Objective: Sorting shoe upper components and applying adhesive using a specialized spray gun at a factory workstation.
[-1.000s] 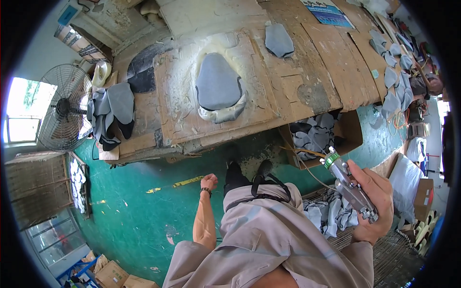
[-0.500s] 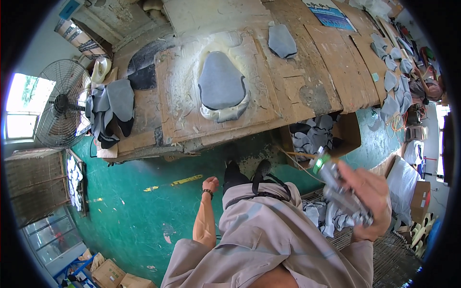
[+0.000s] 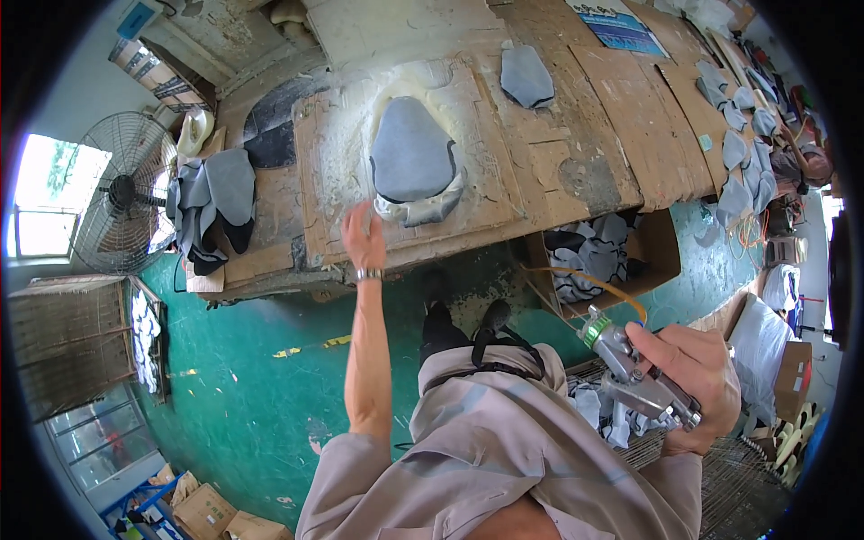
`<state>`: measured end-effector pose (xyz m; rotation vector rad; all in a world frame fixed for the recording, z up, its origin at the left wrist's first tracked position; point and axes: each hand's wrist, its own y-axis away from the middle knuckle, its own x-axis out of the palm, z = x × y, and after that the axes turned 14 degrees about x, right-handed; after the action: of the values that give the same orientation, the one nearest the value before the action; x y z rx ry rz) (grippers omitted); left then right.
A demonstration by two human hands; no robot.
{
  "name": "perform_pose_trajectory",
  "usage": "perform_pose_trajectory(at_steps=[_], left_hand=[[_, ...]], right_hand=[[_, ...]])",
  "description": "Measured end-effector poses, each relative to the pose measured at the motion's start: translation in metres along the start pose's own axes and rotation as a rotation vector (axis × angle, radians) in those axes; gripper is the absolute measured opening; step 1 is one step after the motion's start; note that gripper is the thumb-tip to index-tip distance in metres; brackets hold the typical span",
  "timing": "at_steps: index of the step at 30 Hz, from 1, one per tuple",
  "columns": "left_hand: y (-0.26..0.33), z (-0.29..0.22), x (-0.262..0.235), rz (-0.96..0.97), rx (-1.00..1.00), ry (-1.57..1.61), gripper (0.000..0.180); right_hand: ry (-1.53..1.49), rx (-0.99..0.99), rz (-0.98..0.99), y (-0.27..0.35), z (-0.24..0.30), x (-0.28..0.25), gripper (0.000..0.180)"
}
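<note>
Left hand [image 3: 363, 238], fingers loosely parted, should handle the grey tapered pad [image 3: 412, 151] by its edge, right hand [image 3: 700, 373] gripping the spray gun [image 3: 630, 364] clear.

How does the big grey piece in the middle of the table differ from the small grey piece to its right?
The big grey piece looks clearly larger than the small grey piece. The big one has bunched, pale material along its near edge; the small one shows none. Pale residue surrounds the big one, while brown cardboard shows around the small one. Both are grey and narrower at the far end.
</note>
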<state>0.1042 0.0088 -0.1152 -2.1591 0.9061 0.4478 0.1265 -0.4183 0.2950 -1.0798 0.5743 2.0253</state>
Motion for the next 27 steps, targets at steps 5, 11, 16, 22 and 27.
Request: perform_pose_trajectory(at_steps=[5,11,16,22,27], left_hand=[[-0.066,0.023,-0.008,0.316,0.247,-0.295,0.045],[-0.105,0.014,0.016,0.372,0.278,-0.278,0.021],[-0.125,-0.001,0.016,0.43,0.197,-0.285,0.019],[-0.138,-0.024,0.009,0.474,0.216,-0.317,0.019],[-0.16,-0.047,0.01,0.599,0.301,-0.359,0.02]], right_hand=[[-0.01,0.063,-0.144,0.008,-0.015,-0.006,0.065],[-0.043,0.088,-0.156,0.023,-0.026,-0.017,0.063],[-0.053,-0.063,0.19,0.032,-0.056,-0.035,0.07],[-0.123,-0.039,0.074,0.03,-0.081,-0.033,0.067],[-0.128,0.071,-0.116,0.02,-0.08,-0.038,0.061]])
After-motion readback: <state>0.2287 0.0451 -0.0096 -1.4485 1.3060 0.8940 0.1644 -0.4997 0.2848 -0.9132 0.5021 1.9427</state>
